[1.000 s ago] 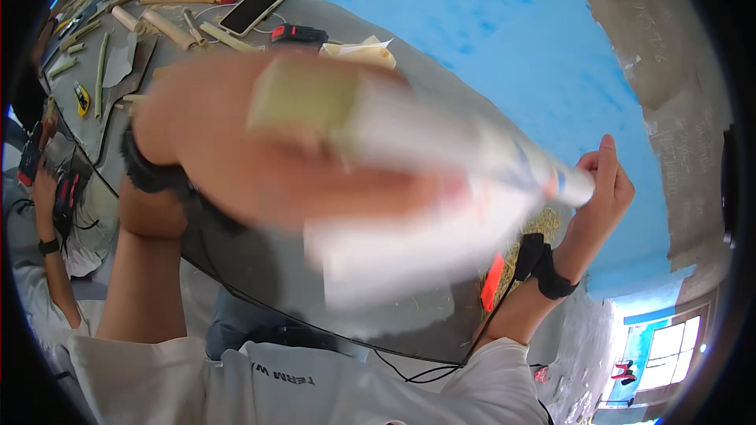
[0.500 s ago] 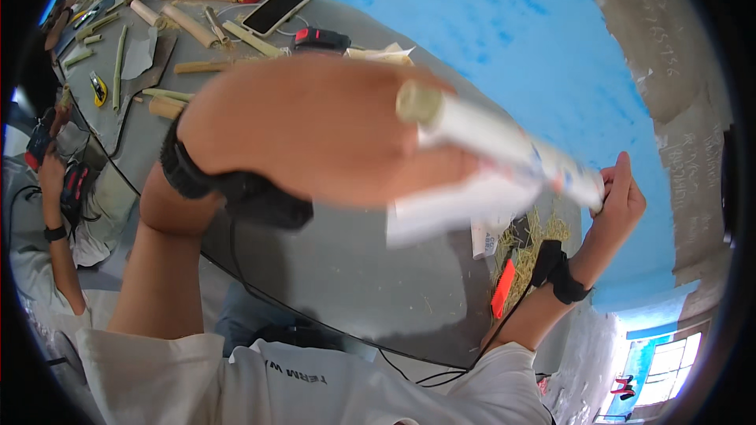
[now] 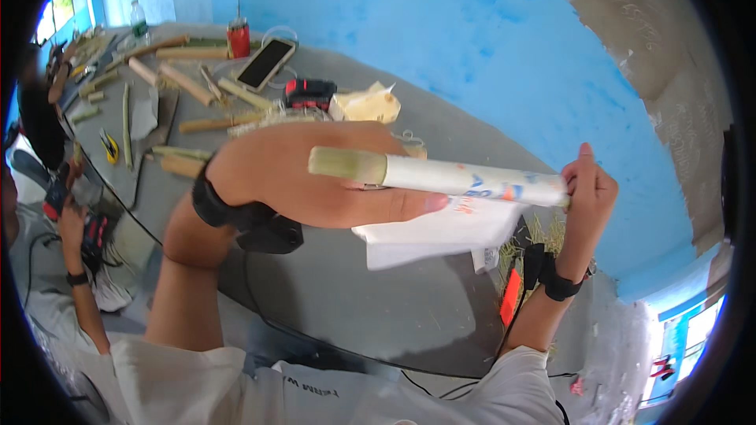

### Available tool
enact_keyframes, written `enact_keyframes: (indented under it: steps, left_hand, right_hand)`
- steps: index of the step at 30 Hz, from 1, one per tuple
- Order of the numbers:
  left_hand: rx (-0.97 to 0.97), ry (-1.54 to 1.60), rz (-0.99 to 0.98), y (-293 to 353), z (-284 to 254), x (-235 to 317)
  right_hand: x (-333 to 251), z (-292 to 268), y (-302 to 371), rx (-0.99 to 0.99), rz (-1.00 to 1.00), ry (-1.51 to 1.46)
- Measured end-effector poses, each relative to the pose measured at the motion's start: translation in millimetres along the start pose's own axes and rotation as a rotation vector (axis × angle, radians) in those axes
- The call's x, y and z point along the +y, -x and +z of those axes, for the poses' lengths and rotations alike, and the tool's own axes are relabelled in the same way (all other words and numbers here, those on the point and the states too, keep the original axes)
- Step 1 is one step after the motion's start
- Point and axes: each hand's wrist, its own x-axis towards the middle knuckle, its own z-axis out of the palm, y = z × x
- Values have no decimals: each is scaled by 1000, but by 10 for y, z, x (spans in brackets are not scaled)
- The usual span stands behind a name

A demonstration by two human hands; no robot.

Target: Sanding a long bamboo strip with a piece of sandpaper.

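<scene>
In front of me, above the grey table (image 3: 378,307), a pale green bamboo tube (image 3: 335,163) lies nearly level, wrapped for most of its length in white paper (image 3: 425,177) with blue and orange marks. Its bare end points left. A loose flap of the paper (image 3: 441,232) hangs beneath the tube. My left hand (image 3: 307,177) is closed around the tube and paper, thumb along the near side. At the tube's right end, my right hand (image 3: 592,181) is closed with its fingertips on the wrapped end; one finger points up. The exact contact there is partly hidden.
Beyond my left hand lie bamboo pieces (image 3: 185,83), a phone (image 3: 265,63), a red can (image 3: 239,38), a red-and-black battery pack (image 3: 309,93) and a yellow utility knife (image 3: 109,147). Straw and an orange strip (image 3: 511,297) are near my right wrist. A co-worker's hand (image 3: 72,222) is at far left.
My left hand has moved down with the tube, which has turned from slanting to nearly level. More of its bare left end shows. My right hand has shifted left, and the view has tilted.
</scene>
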Motion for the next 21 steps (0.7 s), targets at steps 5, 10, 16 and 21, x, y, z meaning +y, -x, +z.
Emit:
enact_keyframes:
  steps: [5,10,16,21]
  left_hand:
    - [23,64,-261,-95,-165,83]
    - [185,139,-188,-93,-293,296]
    - [342,-163,-149,-192,-76,393]
    - [35,-428,-194,-227,250,384]
  right_hand:
    - [-135,17,36,-44,192,19]
    - [-207,-173,17,-25,193,26]
    - [-234,-162,61,-107,150,192]
    - [-412,10,269,-294,-1,327]
